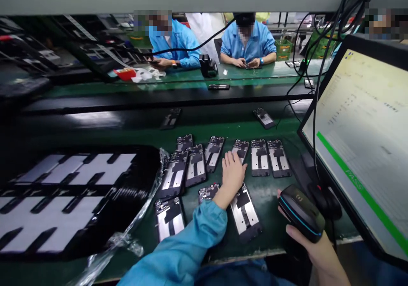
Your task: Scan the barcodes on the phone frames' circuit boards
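My left hand (233, 171) reaches over the green bench and grips an opened phone (241, 147), with fingers and thumb across its lower part. The phone's upper circuitry shows; the rest is under my hand. My right hand (306, 239) is wrapped round a black handheld barcode scanner (301, 211) with a blue light strip, beside the monitor. Just below my left hand lies another opened phone (245, 213). Several more surround it, including a phone (260, 157) to the right and a phone (196, 165) to the left. My left forearm partly covers one phone (208, 191).
A black tray (127, 192) with pale rectangular pieces and clear wrap (149, 209) takes up the left. The monitor (366, 150) at right shows a green PASS bar. Cables (315, 128) hang before it. Beyond a dark conveyor (127, 94), two co-workers in blue sit working.
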`<state>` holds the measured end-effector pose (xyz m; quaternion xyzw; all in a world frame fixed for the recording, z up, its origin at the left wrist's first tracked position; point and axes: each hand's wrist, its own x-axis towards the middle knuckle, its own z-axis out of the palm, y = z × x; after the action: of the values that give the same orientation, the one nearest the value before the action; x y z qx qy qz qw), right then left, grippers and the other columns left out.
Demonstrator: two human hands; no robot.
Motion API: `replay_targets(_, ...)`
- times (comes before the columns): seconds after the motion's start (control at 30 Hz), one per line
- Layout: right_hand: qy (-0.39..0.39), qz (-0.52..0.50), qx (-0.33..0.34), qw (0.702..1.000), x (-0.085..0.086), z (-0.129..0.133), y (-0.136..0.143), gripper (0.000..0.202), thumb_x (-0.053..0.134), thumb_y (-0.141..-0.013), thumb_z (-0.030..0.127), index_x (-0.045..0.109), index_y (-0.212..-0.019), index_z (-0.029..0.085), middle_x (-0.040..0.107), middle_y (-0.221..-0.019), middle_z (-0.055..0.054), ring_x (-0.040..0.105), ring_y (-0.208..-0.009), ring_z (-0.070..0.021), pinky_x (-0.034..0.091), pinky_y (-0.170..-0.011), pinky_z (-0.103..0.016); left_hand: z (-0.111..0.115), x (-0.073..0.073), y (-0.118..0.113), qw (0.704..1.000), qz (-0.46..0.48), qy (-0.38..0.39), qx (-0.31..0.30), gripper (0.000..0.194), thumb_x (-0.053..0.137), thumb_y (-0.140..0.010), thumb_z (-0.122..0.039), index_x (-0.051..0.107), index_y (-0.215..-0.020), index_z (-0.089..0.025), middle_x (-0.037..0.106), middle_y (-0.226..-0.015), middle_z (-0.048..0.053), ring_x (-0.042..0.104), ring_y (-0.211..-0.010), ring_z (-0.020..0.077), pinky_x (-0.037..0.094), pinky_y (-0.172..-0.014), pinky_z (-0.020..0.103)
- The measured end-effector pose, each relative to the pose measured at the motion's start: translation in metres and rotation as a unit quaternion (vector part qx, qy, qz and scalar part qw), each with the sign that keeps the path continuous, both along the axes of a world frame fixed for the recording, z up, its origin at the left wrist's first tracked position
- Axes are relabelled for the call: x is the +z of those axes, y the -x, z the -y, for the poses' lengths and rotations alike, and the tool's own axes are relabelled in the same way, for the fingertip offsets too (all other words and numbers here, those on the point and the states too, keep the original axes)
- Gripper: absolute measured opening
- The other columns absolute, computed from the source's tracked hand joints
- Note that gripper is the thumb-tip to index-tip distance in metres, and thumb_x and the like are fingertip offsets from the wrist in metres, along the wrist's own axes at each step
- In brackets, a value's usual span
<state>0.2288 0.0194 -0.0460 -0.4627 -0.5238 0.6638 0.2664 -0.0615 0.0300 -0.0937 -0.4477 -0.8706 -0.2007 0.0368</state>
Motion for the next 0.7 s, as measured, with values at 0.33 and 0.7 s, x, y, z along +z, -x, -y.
replay_targets(0.33, 0.043, -0.131, 0.166, 0.976, 0.043, 0.035, 0.023, 0.024, 0.078, -0.079, 0.041, 0.070, -0.081, 0.018, 0.063, -0.059, 0.000, 0.058, -0.050, -0.0150, 0.051, -0.060, -0.032, 0.016, 0.072, 0.064, 0.742, 0.596, -0.302, -0.058, 0.071, 0.071, -0.072, -0.056, 0.055, -0.126, -0.013, 0.061, -0.117, 0.016, 0.061, -0.107, 0.0260, 0.048, -0.097, 0.043)
replay_targets(0.7, 0.174, -0.163, 0.233, 0.943, 0.076, 0.066, 0.057, 0.028, 0.081, -0.073, 0.038, 0.065, -0.073, 0.015, 0.053, -0.050, 0.004, 0.041, -0.037, -0.0077, 0.038, -0.043, -0.024, 0.061, 0.059, -0.006, 0.550, 0.739, -0.355, -0.158, 0.080, 0.030, -0.085, -0.081, 0.062, -0.120, -0.016, 0.061, -0.114, 0.018, 0.058, -0.107, 0.0267, 0.055, -0.083, 0.040)
